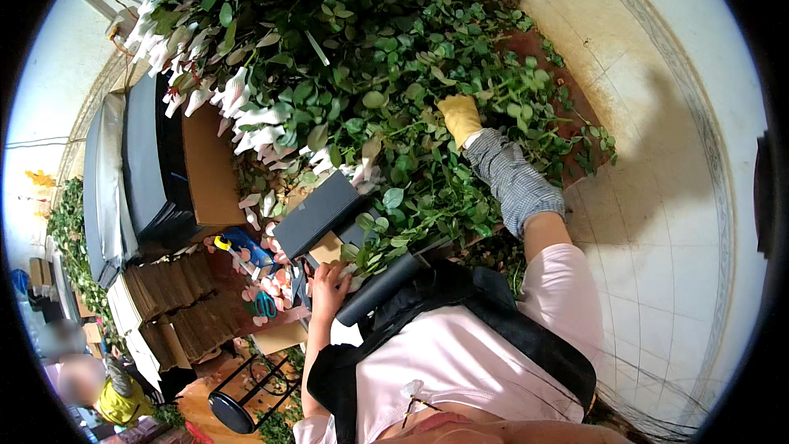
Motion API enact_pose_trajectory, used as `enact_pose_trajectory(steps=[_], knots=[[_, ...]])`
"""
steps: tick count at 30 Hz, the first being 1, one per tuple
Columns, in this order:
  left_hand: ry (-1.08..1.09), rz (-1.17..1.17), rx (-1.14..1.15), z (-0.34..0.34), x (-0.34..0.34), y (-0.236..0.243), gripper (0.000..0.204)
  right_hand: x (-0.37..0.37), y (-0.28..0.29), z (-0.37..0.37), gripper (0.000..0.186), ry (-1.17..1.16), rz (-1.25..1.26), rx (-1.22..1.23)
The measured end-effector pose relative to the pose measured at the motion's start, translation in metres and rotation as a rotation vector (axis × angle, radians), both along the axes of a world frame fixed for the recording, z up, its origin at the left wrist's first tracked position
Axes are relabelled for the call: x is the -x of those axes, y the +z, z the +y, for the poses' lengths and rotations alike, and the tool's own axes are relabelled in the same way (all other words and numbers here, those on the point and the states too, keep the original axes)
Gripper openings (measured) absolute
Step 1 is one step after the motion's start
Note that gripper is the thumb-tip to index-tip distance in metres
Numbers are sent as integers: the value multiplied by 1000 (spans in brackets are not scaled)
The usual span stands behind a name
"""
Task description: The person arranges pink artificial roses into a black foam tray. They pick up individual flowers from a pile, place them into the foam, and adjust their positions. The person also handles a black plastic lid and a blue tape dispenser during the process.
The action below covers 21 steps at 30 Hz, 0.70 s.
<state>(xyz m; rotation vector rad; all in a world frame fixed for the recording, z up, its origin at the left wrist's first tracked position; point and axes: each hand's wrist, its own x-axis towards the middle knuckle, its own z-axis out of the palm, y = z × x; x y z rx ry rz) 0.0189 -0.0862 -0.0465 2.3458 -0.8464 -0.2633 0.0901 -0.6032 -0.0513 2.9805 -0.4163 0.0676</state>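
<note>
A large heap of leafy rose stems (386,49) covers the table, and its flower heads (234,94) on the left are wrapped in white sleeves. My right hand (459,117), in a yellow glove with a checked sleeve over the forearm, reaches into the leaves. Its fingers look curled around a stem, though foliage hides their tips. Low in the middle, my bare left hand (327,286) has its fingers bent beside a small white piece and some leaves. What lies under those fingers is hidden. Just beyond it lies a dark grey block (316,212); a black roll (382,288) is to its right.
Teal-handled scissors (265,306) and a blue tray (251,247) lie among pink petals at left. Behind them stand a box of dark sheets (160,156) and stacked cardboard (173,304). A black stool (232,413) is below. Another person (123,401) in yellow is at lower left.
</note>
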Motion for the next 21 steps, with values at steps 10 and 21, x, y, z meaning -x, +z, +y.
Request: enact_pose_trajectory(steps=[10, 21], knots=[[11, -38, 18, 3, 2, -8, 32, -14, 48, -39, 62, 8, 629, -572], [1, -23, 27, 1, -1, -7, 33, -111, 37, 66, 27, 266, -2, -138]])
